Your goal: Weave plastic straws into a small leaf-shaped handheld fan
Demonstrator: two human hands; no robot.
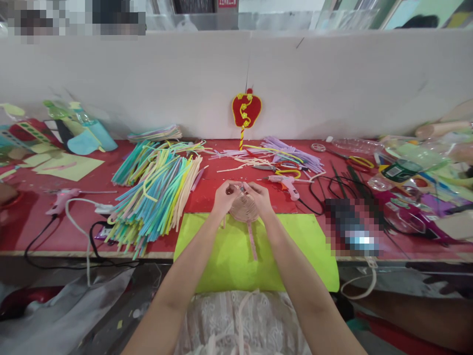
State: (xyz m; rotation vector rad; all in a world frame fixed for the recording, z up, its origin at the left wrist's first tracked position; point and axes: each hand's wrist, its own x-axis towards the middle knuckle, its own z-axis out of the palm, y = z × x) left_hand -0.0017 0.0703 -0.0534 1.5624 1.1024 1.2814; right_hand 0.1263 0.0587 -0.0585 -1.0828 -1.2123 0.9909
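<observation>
A small round fan-shaped piece (244, 211), beige and apparently made of coiled pipe cleaners, is in my hands above a yellow-green sheet (295, 246). Its pinkish stick handle (253, 242) points down toward me. My left hand (225, 197) pinches the piece at its far left edge. On the far right edge, my right hand (260, 196) is closed, its fingertips almost meeting the left ones. Something small and dark sits between the fingertips, too small to make out. Just beyond my right hand lies a pink glue gun (286, 185).
Bundled pastel pipe cleaners (155, 192) are piled at left, with purple ones (284, 150) behind. A red fan ornament (246, 111) stands against the white partition (166, 79). Another glue gun (63, 199), scissors (358, 161), bottles (399, 172), a phone (353, 227) and cables lie around.
</observation>
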